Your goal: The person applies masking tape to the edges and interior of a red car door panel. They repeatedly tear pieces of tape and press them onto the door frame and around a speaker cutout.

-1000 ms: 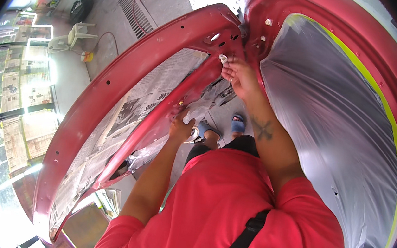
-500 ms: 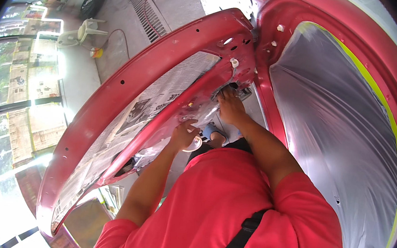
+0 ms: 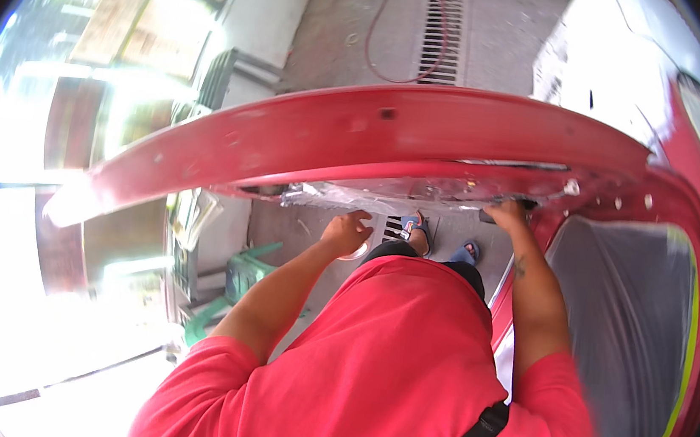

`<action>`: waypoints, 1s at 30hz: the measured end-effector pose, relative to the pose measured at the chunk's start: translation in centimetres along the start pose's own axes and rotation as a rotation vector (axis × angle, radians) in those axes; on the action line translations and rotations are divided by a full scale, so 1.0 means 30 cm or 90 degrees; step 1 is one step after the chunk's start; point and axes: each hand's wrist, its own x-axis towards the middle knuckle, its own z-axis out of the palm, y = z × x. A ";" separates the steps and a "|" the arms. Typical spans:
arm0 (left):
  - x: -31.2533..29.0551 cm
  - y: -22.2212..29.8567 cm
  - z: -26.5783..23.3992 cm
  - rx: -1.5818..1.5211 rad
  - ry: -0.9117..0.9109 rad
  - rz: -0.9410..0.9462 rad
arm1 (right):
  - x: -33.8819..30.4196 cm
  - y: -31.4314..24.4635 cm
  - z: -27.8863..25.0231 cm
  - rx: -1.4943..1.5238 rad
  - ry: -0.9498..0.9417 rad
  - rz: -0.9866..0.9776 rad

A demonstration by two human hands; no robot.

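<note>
A red car door (image 3: 386, 120) stands open across the view, clear plastic film (image 3: 344, 196) hanging on its inner side. My left hand (image 3: 347, 233) is in front of the film with its fingers curled. A pale ring that looks like a roll of tape (image 3: 355, 253) shows at its underside, seemingly held by the lower fingers. My right hand (image 3: 507, 214) reaches to the door's inner panel near the hinge end. Its fingertips go into a dark gap there, so what they touch is hidden.
Plastic sheeting (image 3: 611, 331) edged with yellow-green tape covers the car's door opening at right. Beyond the door are a floor grate (image 3: 442, 32) and a red hose (image 3: 370, 41). A green plastic chair (image 3: 246, 276) stands at left. My sandalled feet (image 3: 417, 230) are below the door.
My view has turned, so the door now lies nearly level and edge-on. My right hand stays at the panel near the hinge; my left hand stays beside the film with the ring.
</note>
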 end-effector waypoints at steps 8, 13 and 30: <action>-0.234 -0.352 -0.102 0.128 0.290 -0.221 | -0.329 -0.259 -0.046 0.028 0.359 -0.058; -0.105 -0.208 -0.273 0.192 0.222 -0.164 | -0.511 -0.196 -0.015 -0.043 0.207 -0.021; -0.071 -0.440 -0.267 -0.057 0.187 0.176 | -1.156 -0.191 0.582 0.050 0.139 0.207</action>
